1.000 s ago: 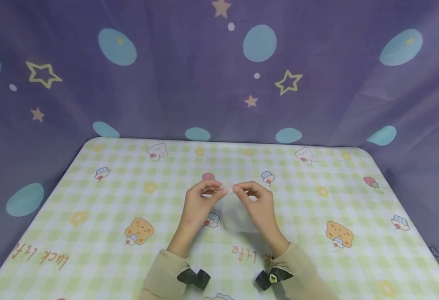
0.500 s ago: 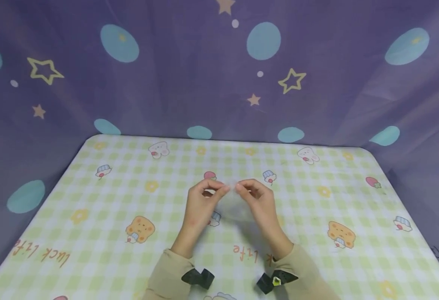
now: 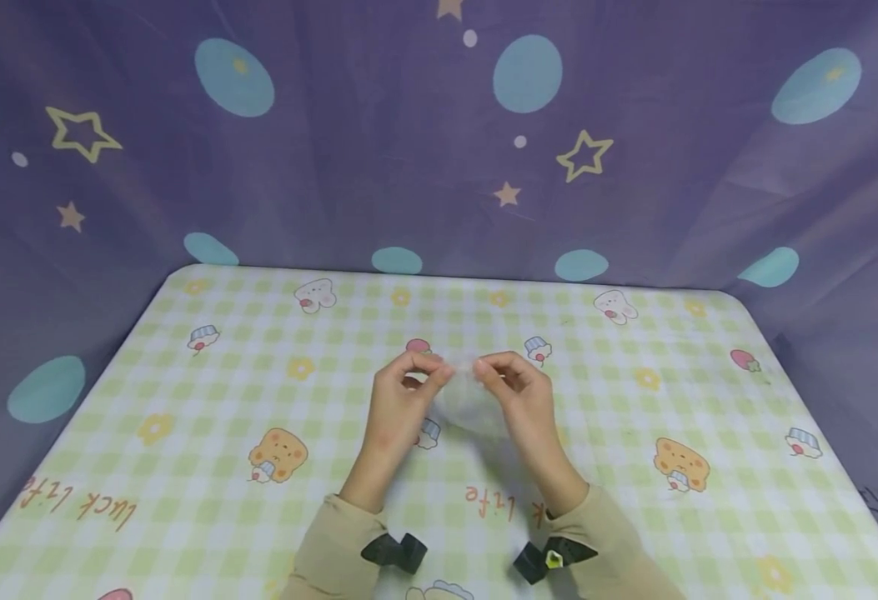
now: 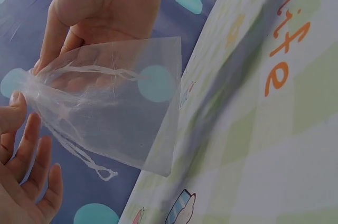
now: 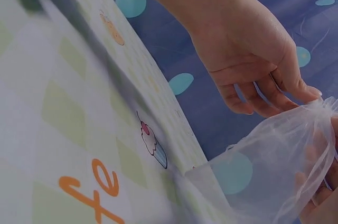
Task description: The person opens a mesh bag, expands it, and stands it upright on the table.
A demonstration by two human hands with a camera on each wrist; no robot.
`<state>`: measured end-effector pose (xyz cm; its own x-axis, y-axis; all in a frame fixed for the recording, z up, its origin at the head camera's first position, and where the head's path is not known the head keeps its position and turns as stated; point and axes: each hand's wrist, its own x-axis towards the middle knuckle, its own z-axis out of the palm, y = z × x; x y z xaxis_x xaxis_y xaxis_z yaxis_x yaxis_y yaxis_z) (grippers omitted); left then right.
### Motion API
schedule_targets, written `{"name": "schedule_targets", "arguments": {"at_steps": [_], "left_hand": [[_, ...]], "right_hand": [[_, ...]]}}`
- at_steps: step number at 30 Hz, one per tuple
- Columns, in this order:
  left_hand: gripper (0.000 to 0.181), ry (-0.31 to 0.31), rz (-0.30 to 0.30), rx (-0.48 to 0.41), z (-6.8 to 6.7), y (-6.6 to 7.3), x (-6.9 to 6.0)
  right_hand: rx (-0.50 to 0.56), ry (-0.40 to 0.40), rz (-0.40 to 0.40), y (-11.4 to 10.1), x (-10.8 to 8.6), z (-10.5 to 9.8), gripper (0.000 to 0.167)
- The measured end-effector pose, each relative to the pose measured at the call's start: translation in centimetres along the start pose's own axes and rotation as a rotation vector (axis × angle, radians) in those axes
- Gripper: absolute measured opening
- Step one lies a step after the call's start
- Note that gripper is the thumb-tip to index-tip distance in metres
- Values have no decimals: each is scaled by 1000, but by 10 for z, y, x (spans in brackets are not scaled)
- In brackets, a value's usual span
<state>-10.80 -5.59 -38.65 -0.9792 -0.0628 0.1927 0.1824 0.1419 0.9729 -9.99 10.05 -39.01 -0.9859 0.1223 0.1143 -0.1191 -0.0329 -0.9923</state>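
Observation:
A sheer white organza drawstring bag (image 3: 472, 408) hangs between my hands, above the table. Its neck is gathered into folds, while the flat see-through body spreads out below, as the left wrist view shows of the bag (image 4: 132, 123). White cord loops (image 4: 95, 166) dangle at its sides. I see nothing inside it. My left hand (image 3: 401, 400) pinches one side of the gathered neck between thumb and forefinger. On the other side, my right hand (image 3: 523, 400) pinches the neck likewise. The right hand is partly behind the sheer fabric in the right wrist view.
A green-and-white checked tablecloth (image 3: 183, 467) with printed cartoons covers the table. Behind it hangs a purple curtain (image 3: 318, 150) with stars and blue ovals. Dark wrist-worn devices (image 3: 408, 552) sit at both sleeve cuffs.
My fingertips have drawn slightly apart along the bag's neck. The bag's lower edge has swung up and away, so its body looks shorter. Both hands keep their pinch.

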Motion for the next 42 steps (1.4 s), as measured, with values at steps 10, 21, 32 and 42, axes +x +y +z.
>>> {"name": "schedule_targets", "arguments": {"at_steps": [10, 21, 32, 42], "left_hand": [[12, 0, 63, -17, -5, -1, 3], [12, 8, 24, -43, -6, -2, 2], [13, 4, 20, -35, -8, 2, 2], [12, 25, 38, -4, -17, 2, 6]], "right_hand": [[-14, 10, 39, -2, 1, 0, 14], [2, 34, 38, -2, 3, -2, 12], [-53, 9, -33, -6, 3, -9, 12], [-92, -44, -60, -13, 9, -24, 14]]}}
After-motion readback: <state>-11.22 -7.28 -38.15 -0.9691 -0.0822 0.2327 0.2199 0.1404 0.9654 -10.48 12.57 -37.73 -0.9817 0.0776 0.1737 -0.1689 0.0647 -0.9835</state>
